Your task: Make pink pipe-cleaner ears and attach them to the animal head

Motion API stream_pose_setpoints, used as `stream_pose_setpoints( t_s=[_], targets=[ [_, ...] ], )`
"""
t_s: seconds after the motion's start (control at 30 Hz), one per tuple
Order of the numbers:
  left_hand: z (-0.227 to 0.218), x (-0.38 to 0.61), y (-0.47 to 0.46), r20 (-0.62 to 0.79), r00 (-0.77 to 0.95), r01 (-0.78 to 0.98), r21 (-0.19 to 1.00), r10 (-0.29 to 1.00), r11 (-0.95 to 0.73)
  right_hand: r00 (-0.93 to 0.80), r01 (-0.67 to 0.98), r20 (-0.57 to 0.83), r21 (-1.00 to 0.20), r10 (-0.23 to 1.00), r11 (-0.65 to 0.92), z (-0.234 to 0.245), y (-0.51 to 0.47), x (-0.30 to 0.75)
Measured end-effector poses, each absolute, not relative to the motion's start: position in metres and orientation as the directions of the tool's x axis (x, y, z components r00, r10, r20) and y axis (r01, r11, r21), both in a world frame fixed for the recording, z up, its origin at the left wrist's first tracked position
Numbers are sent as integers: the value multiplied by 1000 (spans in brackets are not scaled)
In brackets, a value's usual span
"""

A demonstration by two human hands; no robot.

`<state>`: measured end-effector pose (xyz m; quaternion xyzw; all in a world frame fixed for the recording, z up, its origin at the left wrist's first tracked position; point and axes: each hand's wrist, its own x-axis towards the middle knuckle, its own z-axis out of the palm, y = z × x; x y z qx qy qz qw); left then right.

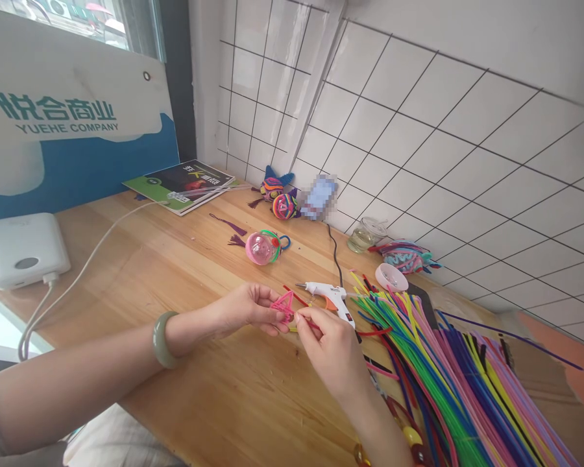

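A small pink shape bent from pipe cleaner (pixel 284 303) is pinched between the thumb and fingers of my left hand (pixel 255 310). My right hand (pixel 326 332) is closed at its lower right edge, thumb and forefinger pressed together on what looks like the pink pipe cleaner's end; the fingers partly hide it. Just beyond my right hand lies a white glue gun (pixel 331 292) with an orange trigger, its nozzle pointing left. Loose red pipe cleaner pieces lie around it.
Bundles of coloured pipe cleaners (pixel 433 370) spread over the right side. Farther back are a clear ball ornament (pixel 260 248), yarn-like fish figures (pixel 285 206), a glass jar (pixel 363 237) and a pink dish (pixel 392 277). A white power bank (pixel 26 250) with a cable stands left, near booklets (pixel 180 185).
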<state>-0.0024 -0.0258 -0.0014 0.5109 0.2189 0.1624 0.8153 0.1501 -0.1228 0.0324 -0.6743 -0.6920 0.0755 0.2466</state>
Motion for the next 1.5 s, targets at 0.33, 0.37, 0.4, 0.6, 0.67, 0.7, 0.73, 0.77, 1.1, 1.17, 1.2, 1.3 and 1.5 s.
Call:
stream_pose_setpoints(
  t_s=[0.33, 0.37, 0.4, 0.6, 0.67, 0.7, 0.73, 0.77, 1.1, 1.17, 1.2, 1.3, 1.5],
  targets=[
    [4, -3, -27, -192, 842, -69, 888, 504, 454, 34, 899, 250, -430, 968, 80, 33, -123, 150],
    [4, -3, -27, -190, 843, -74, 885, 503, 459, 36, 900, 245, -428, 969, 75, 33, -123, 149],
    [4, -3, -27, -190, 844, -77, 882, 501, 464, 37, 901, 243, -427, 969, 73, 33, -123, 149],
    [1, -3, -27, -192, 845, -83, 875, 499, 477, 30, 901, 260, -426, 965, 87, 32, -124, 149],
    [1, -3, -27, -188, 845, -80, 881, 501, 466, 29, 900, 263, -427, 964, 89, 32, -124, 148],
    [1, -3, -27, -186, 844, -80, 884, 503, 460, 29, 900, 262, -427, 965, 89, 32, -124, 148],
    [1, -3, -27, -185, 843, -78, 886, 505, 456, 29, 900, 261, -426, 965, 88, 32, -124, 148],
    [1, -3, -27, -186, 842, -76, 888, 506, 454, 29, 901, 259, -426, 965, 87, 32, -124, 148],
    [1, -2, -26, -178, 842, -75, 896, 509, 438, 24, 907, 278, -409, 960, 96, 32, -124, 148],
    [0, -2, -26, -179, 844, -68, 900, 506, 431, 28, 909, 268, -408, 963, 87, 32, -124, 148],
    [-1, -3, -26, -177, 845, -65, 903, 505, 425, 29, 910, 262, -407, 965, 83, 32, -124, 148],
    [-1, -3, -25, -163, 849, -63, 914, 503, 402, 28, 910, 261, -406, 965, 83, 32, -124, 146],
    [1, -3, -26, -153, 857, -74, 909, 492, 410, 40, 907, 278, -413, 960, 82, 33, -124, 149]
  ],
)
